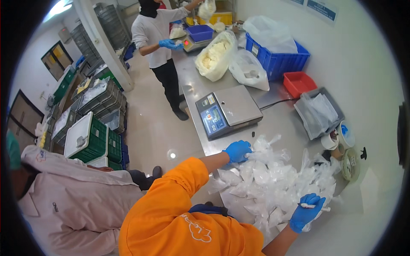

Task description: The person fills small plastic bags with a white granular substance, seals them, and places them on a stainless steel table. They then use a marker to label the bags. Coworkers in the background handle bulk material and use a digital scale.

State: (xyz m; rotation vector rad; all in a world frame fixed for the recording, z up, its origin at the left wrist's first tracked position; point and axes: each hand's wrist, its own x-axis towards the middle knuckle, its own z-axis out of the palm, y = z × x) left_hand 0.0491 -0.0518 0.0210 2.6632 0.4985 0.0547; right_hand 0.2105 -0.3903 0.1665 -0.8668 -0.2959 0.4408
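A heap of tied clear plastic bags (275, 179), pale inside, covers the near end of the steel table. At the far-left side of this heap, my left hand (237, 151) in a blue glove has its fingers curled on one clear bag (256, 156); the fingertips are partly hidden. My right hand (306, 212), also blue-gloved, grips a white marker pen (315, 207) over the heap's near-right side. Just beyond my left hand stands a digital bench scale (238, 104) with a lit screen. A small black cap-like piece (253, 134) lies beside it.
Along the wall are a grey tray with plastic bags (320, 112), tape rolls (330, 140), a red tray (299, 84) and a blue crate (275, 62). An open sack (215, 57) lies farther off. One co-worker (160, 38) stands at a smaller scale; another person (73, 204) is at my left.
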